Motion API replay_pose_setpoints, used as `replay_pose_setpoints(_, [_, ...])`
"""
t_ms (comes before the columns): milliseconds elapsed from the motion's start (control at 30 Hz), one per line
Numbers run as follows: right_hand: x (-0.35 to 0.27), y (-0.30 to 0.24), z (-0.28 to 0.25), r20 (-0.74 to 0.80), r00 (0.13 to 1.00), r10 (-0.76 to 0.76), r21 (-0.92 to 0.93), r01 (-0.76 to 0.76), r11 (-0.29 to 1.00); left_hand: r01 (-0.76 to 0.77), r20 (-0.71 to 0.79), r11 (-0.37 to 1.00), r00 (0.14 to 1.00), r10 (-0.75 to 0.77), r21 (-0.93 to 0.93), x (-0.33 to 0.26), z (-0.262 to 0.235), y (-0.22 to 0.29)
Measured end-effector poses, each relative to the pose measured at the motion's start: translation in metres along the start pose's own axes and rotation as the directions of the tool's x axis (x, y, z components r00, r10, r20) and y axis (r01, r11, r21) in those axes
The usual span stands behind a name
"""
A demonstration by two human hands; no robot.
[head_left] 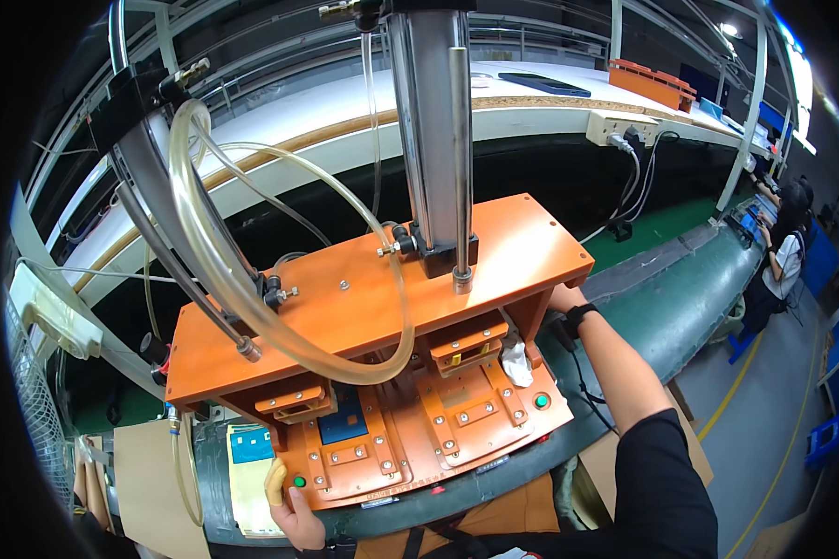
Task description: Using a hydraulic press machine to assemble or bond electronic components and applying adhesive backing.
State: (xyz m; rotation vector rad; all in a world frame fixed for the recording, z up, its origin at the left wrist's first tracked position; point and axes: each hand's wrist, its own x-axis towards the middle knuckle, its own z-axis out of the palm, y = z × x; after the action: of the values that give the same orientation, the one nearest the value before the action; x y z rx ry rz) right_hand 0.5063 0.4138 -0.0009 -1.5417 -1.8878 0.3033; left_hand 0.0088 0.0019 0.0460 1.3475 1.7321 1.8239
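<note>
An orange two-station press point(382, 270) stands before me on the green bench. My left hand point(295, 517) is at its front left corner, beside a green button point(299, 482). Its thumb and a finger in a yellow cover are apart, and it holds nothing that I can see. My right hand point(567, 300) reaches to the right side of the press, where the frame hides its fingers. A dark blue sheet point(343, 425) lies in the left station. The right station's base plate point(461, 396) shows bare orange. Another green button point(542, 402) sits at the front right.
Two upright cylinders point(433, 130) and clear hoses point(289, 326) rise above the press. A white crumpled cloth point(515, 363) is tucked at its right. Left of it lie a blue piece point(252, 444) on yellow sheets and cardboard point(149, 484). A person point(785, 252) works far right.
</note>
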Motion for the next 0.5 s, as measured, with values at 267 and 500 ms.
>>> replay_pose_setpoints(267, [-0.181,-0.122,-0.068,0.164,0.967,0.197,0.702,-0.255,0.665,-0.024,-0.041,0.972,0.999,0.014,-0.232,-0.005,-0.007,-0.024])
replay_pose_setpoints(500, [-0.275,-0.145,-0.031,0.077,0.985,0.152,0.865,-0.142,0.482,-0.019,-0.063,0.946,0.998,-0.001,-0.324,-0.004,-0.001,-0.029])
